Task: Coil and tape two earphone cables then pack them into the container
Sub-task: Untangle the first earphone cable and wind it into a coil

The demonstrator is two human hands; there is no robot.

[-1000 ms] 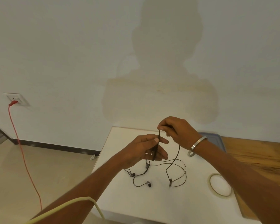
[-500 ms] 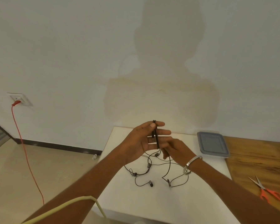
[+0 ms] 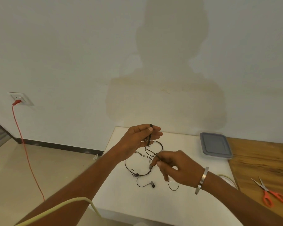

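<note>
My left hand [image 3: 138, 138] is raised over the white table [image 3: 121, 198], fingers stretched, with black earphone cable [image 3: 150, 136] wound in loops around them and the thumb pressing it. Lower and to the right, my right hand [image 3: 175, 168] pinches the loose run of the same cable between thumb and fingers. More black cable with earbuds [image 3: 152, 184] lies tangled on the table below both hands. The container [image 3: 215, 148], clear with a grey lid on it, stands at the table's back right.
Orange-handled scissors [image 3: 271, 194] lie on the wooden surface [image 3: 260, 160] to the right. A tape roll [image 3: 225, 177] is partly hidden behind my right wrist. A red cord [image 3: 25, 149] hangs from a wall socket at left. The table's left edge drops to the floor.
My right hand has come down and toward me, from above the left hand's fingers to below them, drawing the cable along. The left hand has opened its fingers and risen slightly with another loop.
</note>
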